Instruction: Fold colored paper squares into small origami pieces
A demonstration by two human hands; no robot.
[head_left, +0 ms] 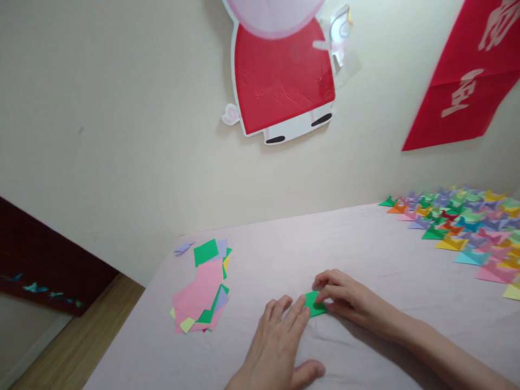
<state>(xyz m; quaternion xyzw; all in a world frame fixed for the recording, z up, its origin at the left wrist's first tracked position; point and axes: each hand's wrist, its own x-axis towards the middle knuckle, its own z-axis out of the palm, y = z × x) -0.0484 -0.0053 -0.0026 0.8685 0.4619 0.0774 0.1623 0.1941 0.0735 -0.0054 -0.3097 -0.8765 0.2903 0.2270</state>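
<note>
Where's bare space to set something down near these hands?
Bare cloth lies between the left hand and the loose paper sheets, and from the right hand back to the wall. Crowded: far right, with folded paper pieces, and where both hands meet the green paper.

small folded paper [312, 311]: plain green
paper pile [209, 281]: pink, green, lilac, yellow, a bit of red
folded rows [450, 243]: mixed green, orange, yellow, pink, lilac, blue
cloth [268, 265]: pale pinkish
cartoon cutout [284, 76]: red body, white border, black feet
banner [439, 108]: red, whitish markings
wall [122, 119]: off-white
</note>
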